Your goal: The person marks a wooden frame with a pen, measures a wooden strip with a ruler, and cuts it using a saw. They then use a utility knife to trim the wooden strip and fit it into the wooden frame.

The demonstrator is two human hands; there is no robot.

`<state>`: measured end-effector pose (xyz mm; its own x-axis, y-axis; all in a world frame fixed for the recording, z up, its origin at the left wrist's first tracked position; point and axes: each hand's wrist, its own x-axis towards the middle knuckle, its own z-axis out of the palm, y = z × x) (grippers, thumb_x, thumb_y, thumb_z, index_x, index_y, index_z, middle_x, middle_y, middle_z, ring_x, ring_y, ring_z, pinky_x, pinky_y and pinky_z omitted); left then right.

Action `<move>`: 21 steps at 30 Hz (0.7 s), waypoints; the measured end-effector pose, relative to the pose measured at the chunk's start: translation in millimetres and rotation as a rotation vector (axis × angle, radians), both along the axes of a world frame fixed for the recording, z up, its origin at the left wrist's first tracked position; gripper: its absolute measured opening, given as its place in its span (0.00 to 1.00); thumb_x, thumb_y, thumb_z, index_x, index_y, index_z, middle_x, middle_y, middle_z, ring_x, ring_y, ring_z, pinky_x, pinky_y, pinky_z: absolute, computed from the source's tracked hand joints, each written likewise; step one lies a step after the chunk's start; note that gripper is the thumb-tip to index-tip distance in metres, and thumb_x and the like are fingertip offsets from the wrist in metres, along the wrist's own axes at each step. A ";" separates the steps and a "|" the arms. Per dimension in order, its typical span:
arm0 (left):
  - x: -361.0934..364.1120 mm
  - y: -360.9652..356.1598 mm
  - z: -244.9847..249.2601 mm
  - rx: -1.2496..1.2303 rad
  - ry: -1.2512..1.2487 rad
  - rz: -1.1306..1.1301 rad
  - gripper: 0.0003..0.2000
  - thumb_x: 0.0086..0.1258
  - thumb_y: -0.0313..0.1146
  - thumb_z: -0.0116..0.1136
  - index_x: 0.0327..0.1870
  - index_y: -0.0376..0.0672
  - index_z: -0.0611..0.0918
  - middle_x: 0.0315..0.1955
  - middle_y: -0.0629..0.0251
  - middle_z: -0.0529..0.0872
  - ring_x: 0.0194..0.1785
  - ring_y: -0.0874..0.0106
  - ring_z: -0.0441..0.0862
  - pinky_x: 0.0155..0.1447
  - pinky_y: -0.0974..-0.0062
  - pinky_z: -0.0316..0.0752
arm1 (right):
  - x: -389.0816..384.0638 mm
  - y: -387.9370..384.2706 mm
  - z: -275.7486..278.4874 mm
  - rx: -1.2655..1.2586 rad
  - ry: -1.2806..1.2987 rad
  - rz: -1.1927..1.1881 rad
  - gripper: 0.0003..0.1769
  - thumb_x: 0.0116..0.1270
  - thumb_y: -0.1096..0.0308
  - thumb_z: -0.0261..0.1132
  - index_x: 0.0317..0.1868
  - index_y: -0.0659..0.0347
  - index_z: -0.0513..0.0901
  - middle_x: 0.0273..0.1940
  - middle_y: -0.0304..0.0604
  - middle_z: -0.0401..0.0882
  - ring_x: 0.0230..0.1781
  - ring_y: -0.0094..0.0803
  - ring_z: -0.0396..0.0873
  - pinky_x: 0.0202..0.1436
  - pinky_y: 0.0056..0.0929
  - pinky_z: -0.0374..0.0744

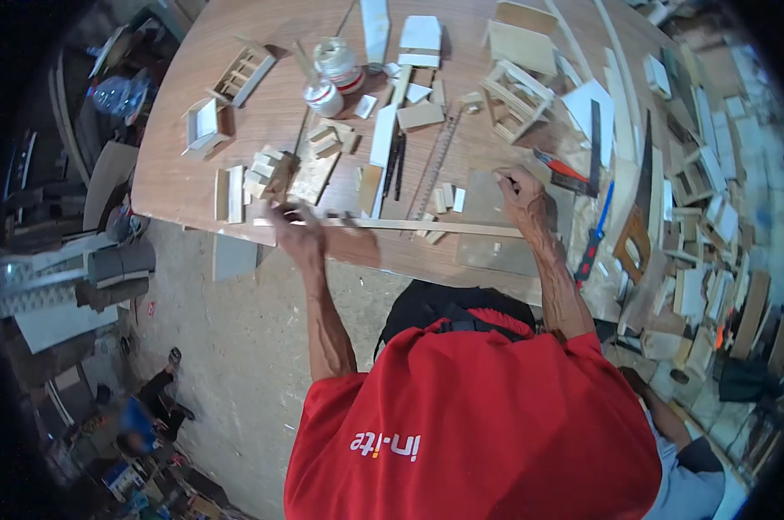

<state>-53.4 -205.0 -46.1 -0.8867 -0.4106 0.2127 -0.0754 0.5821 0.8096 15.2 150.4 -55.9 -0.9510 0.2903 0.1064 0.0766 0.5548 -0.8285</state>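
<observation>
So, nearest you, that long thin wooden strip (409,225) runs sideways along your side of the table (168,152). Your left hand (298,232) is over its left end, but it's blurry, so I can't tell if you're pinching it. Your right forearm crosses the other end; that right hand (522,195) is a bit farther in with fingers curled, can't tell if anything's in them. Past the strip you've got small wood blocks (441,199), then a clear ruler (435,165), and farther back two jars (324,98) side by side.
</observation>
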 end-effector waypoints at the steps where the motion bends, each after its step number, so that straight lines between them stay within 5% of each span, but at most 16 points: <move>1: 8.1 19.9 -12.1 -0.016 0.028 -0.158 0.21 0.65 0.31 0.62 0.57 0.32 0.73 0.38 0.57 0.81 0.38 0.63 0.80 0.44 0.66 0.76 | 4.1 5.9 -3.1 0.035 0.002 -0.043 0.08 0.64 0.71 0.63 0.41 0.65 0.84 0.35 0.50 0.83 0.32 0.40 0.82 0.37 0.33 0.78; 6: 51.2 132.6 -19.5 -0.117 0.153 -0.921 0.19 0.60 0.26 0.59 0.54 0.36 0.77 0.40 0.51 0.80 0.45 0.50 0.77 0.48 0.57 0.73 | 31.5 24.2 9.4 0.112 -0.102 -0.203 0.08 0.63 0.69 0.65 0.37 0.66 0.85 0.29 0.50 0.84 0.28 0.38 0.82 0.34 0.33 0.77; 10: 74.9 191.4 -40.2 -0.356 0.157 -1.224 0.19 0.64 0.36 0.56 0.56 0.43 0.76 0.47 0.59 0.78 0.53 0.58 0.73 0.53 0.58 0.68 | 58.5 57.0 -0.1 0.099 -0.071 -0.420 0.09 0.64 0.68 0.63 0.35 0.68 0.83 0.27 0.54 0.82 0.26 0.43 0.80 0.33 0.36 0.76; 15: 86.6 218.3 -53.9 -0.398 0.178 -1.259 0.16 0.66 0.39 0.56 0.53 0.46 0.77 0.47 0.62 0.78 0.53 0.60 0.73 0.52 0.56 0.65 | 94.7 85.0 -3.0 0.258 -0.027 -0.594 0.15 0.68 0.66 0.55 0.27 0.69 0.74 0.21 0.60 0.71 0.22 0.56 0.72 0.31 0.48 0.70; 19: 87.2 221.7 -53.4 -0.411 0.159 -1.239 0.13 0.67 0.40 0.55 0.50 0.49 0.79 0.46 0.64 0.79 0.52 0.62 0.73 0.51 0.56 0.63 | 117.1 86.4 -15.4 0.396 -0.158 -0.547 0.14 0.69 0.66 0.55 0.29 0.70 0.75 0.25 0.59 0.75 0.26 0.52 0.76 0.32 0.46 0.72; 21: 87.3 224.9 -50.8 -0.415 0.148 -1.236 0.13 0.67 0.40 0.55 0.50 0.49 0.80 0.46 0.65 0.79 0.52 0.62 0.73 0.51 0.55 0.62 | 116.8 78.8 -12.3 0.266 -0.153 -0.560 0.14 0.69 0.66 0.55 0.30 0.69 0.77 0.25 0.58 0.76 0.27 0.51 0.78 0.33 0.44 0.73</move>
